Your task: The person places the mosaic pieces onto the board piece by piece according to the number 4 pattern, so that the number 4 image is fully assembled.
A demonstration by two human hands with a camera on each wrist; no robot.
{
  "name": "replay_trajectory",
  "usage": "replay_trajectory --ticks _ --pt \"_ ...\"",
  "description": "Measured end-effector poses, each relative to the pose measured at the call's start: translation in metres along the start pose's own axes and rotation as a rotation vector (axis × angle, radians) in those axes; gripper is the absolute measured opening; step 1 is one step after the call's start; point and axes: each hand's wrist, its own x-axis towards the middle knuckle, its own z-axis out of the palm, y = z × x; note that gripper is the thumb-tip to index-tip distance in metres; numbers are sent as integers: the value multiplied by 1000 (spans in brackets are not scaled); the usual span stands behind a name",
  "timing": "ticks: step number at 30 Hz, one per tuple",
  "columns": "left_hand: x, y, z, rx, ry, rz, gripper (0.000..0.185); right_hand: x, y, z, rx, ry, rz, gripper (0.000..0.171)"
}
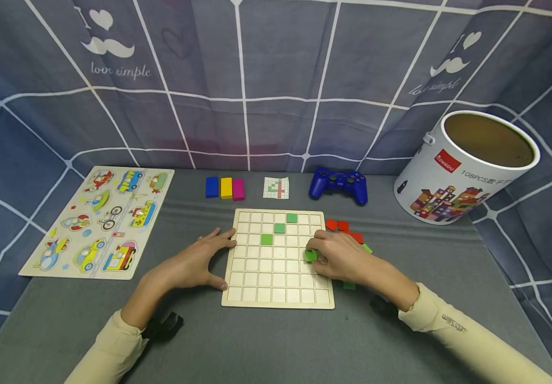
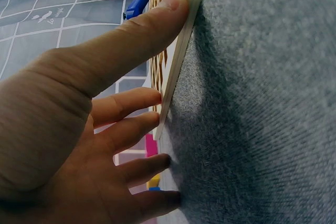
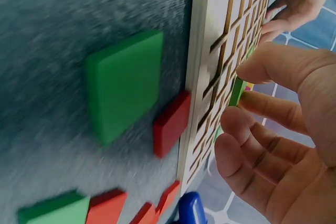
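Note:
A pale wooden grid board [image 1: 278, 280] lies on the grey table, with three green tiles in a diagonal across its upper cells, one being the middle green tile [image 1: 279, 228]. Against the board's left edge rest the thumb and fingertips of my left hand [image 1: 191, 261], fingers spread and fairly straight. The left wrist view shows its thumb [image 2: 131, 38] on the board's rim. My right hand [image 1: 340, 256] pinches another green tile [image 3: 238, 92] between thumb and fingertip, over the cells near the right edge. Loose red tiles [image 1: 343, 226] and green tiles [image 1: 349, 286] lie right of the board, partly hidden by that hand.
Behind the board lie blue, yellow and magenta blocks [image 1: 226, 188], a small grid pattern card [image 1: 276, 188] and a blue game controller [image 1: 338, 185]. A vehicle picture board [image 1: 129, 213] lies left. At the right stands a large white bucket [image 1: 424, 184]. A patterned curtain [image 1: 276, 128] hangs behind.

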Motion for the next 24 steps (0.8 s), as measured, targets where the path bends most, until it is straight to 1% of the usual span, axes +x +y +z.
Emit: replay_trajectory --ticks 8,17,24 --pt "0 0 -1 8 -1 7 92 24 -12 13 23 6 -50 18" --pt "0 0 -1 7 -2 11 92 49 -26 23 -2 -1 -109 17" --pt "1 -1 0 3 -1 14 92 64 -36 29 2 -2 -113 15"
